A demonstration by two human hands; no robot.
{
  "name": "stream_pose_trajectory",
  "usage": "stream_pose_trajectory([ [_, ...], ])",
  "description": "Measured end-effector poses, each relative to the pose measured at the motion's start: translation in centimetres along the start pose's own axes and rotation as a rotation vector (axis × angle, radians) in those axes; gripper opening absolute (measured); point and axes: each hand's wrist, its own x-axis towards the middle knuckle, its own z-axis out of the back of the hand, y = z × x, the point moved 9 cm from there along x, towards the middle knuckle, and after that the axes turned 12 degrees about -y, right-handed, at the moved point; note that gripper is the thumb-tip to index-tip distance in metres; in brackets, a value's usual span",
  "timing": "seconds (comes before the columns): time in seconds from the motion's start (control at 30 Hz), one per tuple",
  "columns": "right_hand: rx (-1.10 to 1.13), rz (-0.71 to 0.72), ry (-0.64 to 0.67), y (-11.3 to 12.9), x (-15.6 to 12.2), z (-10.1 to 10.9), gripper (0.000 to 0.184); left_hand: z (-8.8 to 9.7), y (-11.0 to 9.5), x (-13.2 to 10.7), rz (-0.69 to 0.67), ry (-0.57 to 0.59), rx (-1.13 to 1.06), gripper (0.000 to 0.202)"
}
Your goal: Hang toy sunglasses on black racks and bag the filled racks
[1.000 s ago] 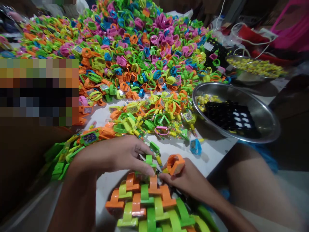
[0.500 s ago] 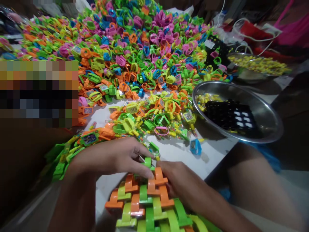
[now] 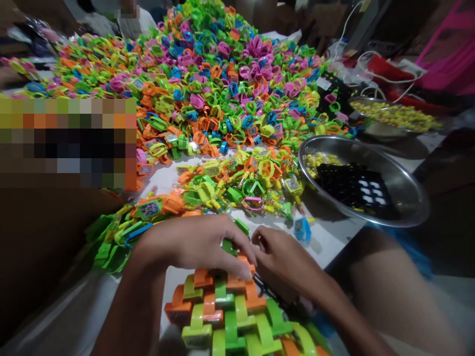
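Observation:
Interlocked rows of orange, green and yellow plastic toy watches (image 3: 239,316) lie in front of me at the bottom of the view. Over their far end my left hand (image 3: 208,244) is bent, its thumb pressed on an orange watch and its fingers curled round the far side, partly hidden. Close to its fingertips, on the right side of the rows, is my right hand (image 3: 280,252), with its fingers curled in. Whatever those fingers hold, if anything, is hidden. A blue toy watch (image 3: 302,230) lies on the white table just beyond my right hand.
A large heap of colourful toy watches (image 3: 226,99) covers the table's far part. Nearer are watches mixed with yellow-ended clear tubes (image 3: 218,183). A steel bowl (image 3: 413,198) with black pieces stands right, another bowl (image 3: 386,129) behind it. People sit left and at the back.
My right hand has come away from the far end of the watch rows, slightly up and right. My left hand still grips there. The whole view has shifted a little.

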Motion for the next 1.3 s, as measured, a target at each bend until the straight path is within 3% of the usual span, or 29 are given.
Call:
stream_pose_trajectory([
  [0.17,-0.016,-0.042,-0.019,-0.4,0.8,-1.6,0.020,0.4,0.8,-0.7,0.011,0.013,-0.069,0.030],
  [0.37,0.563,-0.206,0.136,-2.5,-1.9,-1.3,0.026,1.8,1.4,-2.4,0.128,0.020,-0.010,0.029],
  [0.6,0.837,-0.296,0.345,-1.4,-4.5,-3.1,0.041,2.0,1.0,-2.1,0.100,0.020,0.047,0.027],
  [0.73,0.693,-0.225,0.265,-0.9,-3.6,-3.7,0.031,2.1,1.0,-2.1,0.118,0.007,0.040,0.024],
  [0.83,0.563,-0.093,0.199,-0.5,-3.0,-3.3,0.035,2.0,0.6,-2.3,0.113,0.020,0.007,0.020],
  [1.03,0.511,0.116,0.228,1.9,-3.0,-1.9,0.016,1.8,0.4,-2.1,0.106,0.047,-0.059,0.019],
  [1.3,0.315,0.231,0.317,4.4,-3.2,-2.0,0.034,2.2,1.0,-2.1,0.140,-0.008,0.050,0.020],
])
